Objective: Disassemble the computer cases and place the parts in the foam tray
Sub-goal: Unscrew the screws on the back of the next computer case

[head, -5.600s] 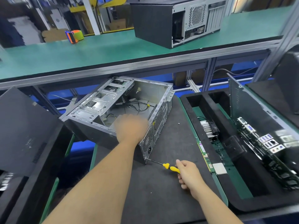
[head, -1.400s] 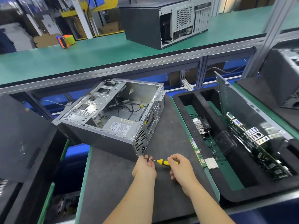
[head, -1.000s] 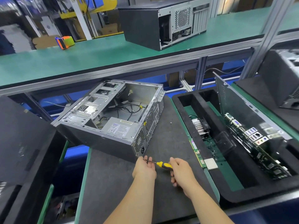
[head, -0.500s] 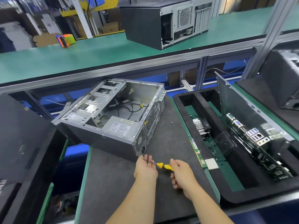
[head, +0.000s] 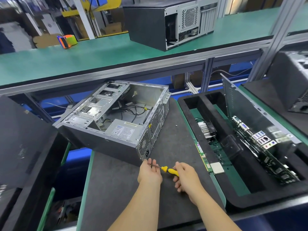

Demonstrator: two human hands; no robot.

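Now your right hand (head: 186, 176) has its fingers curled round the yellow handle of the one screwdriver (head: 168, 170), while your left hand (head: 149, 172) pinches its metal shaft near the tip, just beside the rear corner of the open computer case (head: 116, 117) lying on the table (head: 170, 144). One foam tray (head: 208, 112) sits to the right, holding a motherboard (head: 263, 147).

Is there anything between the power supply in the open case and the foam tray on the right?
Yes. The case's rear wall stands between the power supply and the foam tray; it must be lifted out over that. The mat between holds only a small screw.
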